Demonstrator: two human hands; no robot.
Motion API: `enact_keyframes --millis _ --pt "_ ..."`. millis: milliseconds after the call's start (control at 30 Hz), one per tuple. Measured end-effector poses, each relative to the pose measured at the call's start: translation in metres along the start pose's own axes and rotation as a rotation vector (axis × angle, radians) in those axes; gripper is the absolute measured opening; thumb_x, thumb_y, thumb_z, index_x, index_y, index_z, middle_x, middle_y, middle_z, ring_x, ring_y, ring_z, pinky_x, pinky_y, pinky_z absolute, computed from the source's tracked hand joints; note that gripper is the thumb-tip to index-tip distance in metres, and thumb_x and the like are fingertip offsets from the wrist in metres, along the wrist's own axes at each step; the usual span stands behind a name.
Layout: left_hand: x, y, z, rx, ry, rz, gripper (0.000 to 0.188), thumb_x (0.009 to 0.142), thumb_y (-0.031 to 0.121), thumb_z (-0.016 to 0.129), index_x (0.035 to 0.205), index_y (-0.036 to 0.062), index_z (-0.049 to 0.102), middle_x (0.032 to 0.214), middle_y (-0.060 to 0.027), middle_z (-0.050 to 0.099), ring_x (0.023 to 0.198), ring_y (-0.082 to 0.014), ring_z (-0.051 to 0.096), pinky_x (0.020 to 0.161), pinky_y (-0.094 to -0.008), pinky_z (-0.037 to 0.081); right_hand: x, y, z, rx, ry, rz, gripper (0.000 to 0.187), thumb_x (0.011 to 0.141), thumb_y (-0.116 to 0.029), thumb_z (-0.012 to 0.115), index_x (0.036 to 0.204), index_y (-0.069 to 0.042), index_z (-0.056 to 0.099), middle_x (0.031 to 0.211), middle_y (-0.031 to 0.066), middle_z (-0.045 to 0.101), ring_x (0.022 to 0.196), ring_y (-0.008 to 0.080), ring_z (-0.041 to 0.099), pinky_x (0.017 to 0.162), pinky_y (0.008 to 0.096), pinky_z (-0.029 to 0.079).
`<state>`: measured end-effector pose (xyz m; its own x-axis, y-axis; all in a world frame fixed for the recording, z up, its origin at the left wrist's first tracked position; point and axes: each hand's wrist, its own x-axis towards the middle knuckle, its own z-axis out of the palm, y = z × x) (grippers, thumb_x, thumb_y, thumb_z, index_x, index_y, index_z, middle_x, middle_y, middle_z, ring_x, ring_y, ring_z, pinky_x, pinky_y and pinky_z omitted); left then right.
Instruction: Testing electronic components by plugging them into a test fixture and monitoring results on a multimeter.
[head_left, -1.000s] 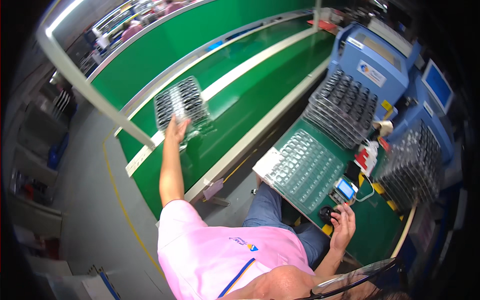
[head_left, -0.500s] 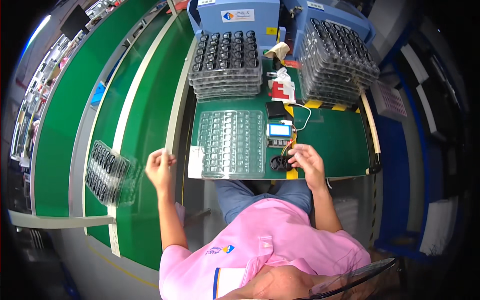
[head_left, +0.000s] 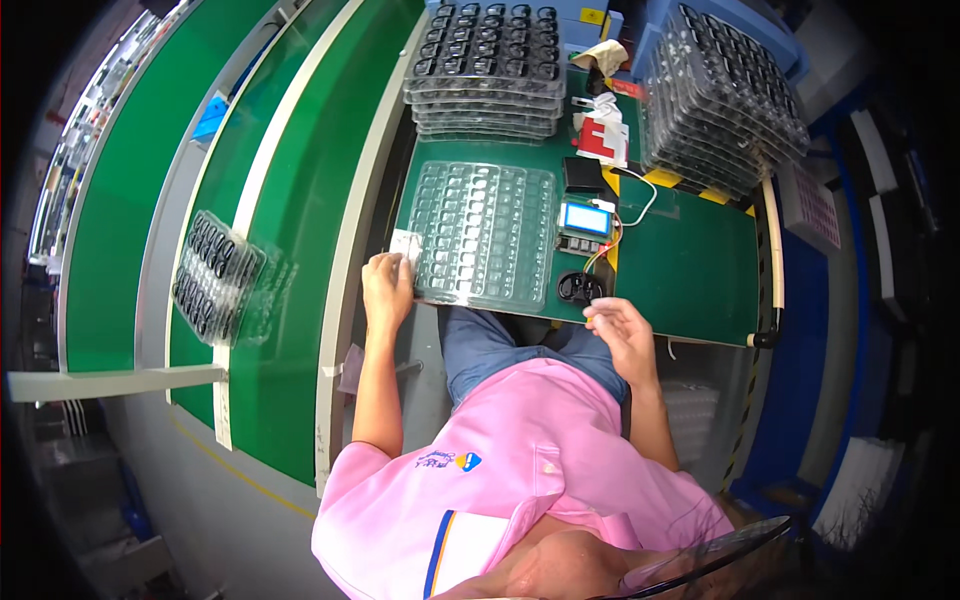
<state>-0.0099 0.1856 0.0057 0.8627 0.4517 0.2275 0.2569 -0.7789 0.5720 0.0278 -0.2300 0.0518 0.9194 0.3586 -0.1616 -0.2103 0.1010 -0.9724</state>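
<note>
My left hand (head_left: 387,290) is at the near left corner of a clear plastic tray (head_left: 480,235), its fingers bent together over a white slip of paper (head_left: 405,245); whether they pinch anything is hidden. The tray lies flat, its rows of moulded pockets without parts. My right hand (head_left: 624,335) hovers at the table's front edge with loosely curled fingers, nothing visible in them. Just beyond its fingertips sits a black oval case (head_left: 580,287). Coloured wires run from near the case to a small board with a lit blue-white display (head_left: 586,217).
Stacked trays of black parts (head_left: 486,60) stand at the back, another stack (head_left: 722,100) to their right. A black box (head_left: 582,175), white cable (head_left: 652,200) and red-and-white card (head_left: 602,140) lie between. Filled trays (head_left: 215,275) rest on the green conveyor at left.
My left hand has moved from over the conveyor side to the tray's near left corner. My right hand has drawn slightly back from the black case. The whole view has shifted.
</note>
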Motion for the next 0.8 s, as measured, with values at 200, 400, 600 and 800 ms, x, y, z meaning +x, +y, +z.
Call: enact_keyframes --millis 200,400,600,800 --pt "0.004 -0.001 -0.011 -0.103 -0.127 -0.174 0.022 0.098 0.011 0.067 0.112 -0.0049 0.074 0.116 -0.0207 0.071 0.108 -0.0368 0.069 0.097 -0.0427 0.056 0.023 -0.011 0.012 -0.211 -0.026 -0.095 0.019 0.103 -0.006 0.069 0.121 -0.001 0.069 0.110 0.0075 0.078 0.099 0.0135 0.074 0.087 0.0276 0.057" --pt "-0.001 -0.043 -0.016 -0.375 0.158 -0.229 0.022 0.104 0.014 0.067 0.120 -0.0025 0.070 0.110 -0.0131 0.070 0.100 -0.0226 0.066 0.092 -0.0368 0.054 0.026 -0.018 0.019 -0.213 -0.034 -0.121 0.023 0.104 -0.006 0.068 0.125 -0.001 0.067 0.114 0.0065 0.076 0.103 0.0118 0.071 0.090 0.0269 0.056" --pt "-0.001 -0.020 -0.072 -0.603 0.241 -0.304 0.028 0.109 0.019 0.063 0.130 0.0022 0.071 0.110 0.0008 0.072 0.086 -0.0044 0.057 0.073 -0.0225 0.045 0.030 -0.005 0.026 -0.120 -0.099 -0.107 0.041 0.102 -0.006 0.070 0.141 -0.003 0.057 0.124 0.0070 0.072 0.106 0.0112 0.069 0.090 0.0283 0.056" --pt "0.011 0.038 -0.065 -1.056 0.054 -0.242 0.023 0.110 0.014 0.063 0.130 0.0047 0.069 0.104 0.0038 0.069 0.078 -0.0002 0.052 0.065 -0.0198 0.039 0.036 -0.017 0.032 0.203 -0.177 -0.103 0.092 0.102 -0.032 0.075 0.168 -0.009 0.015 0.160 0.0174 0.043 0.134 0.0325 0.059 0.106 0.0466 0.054"
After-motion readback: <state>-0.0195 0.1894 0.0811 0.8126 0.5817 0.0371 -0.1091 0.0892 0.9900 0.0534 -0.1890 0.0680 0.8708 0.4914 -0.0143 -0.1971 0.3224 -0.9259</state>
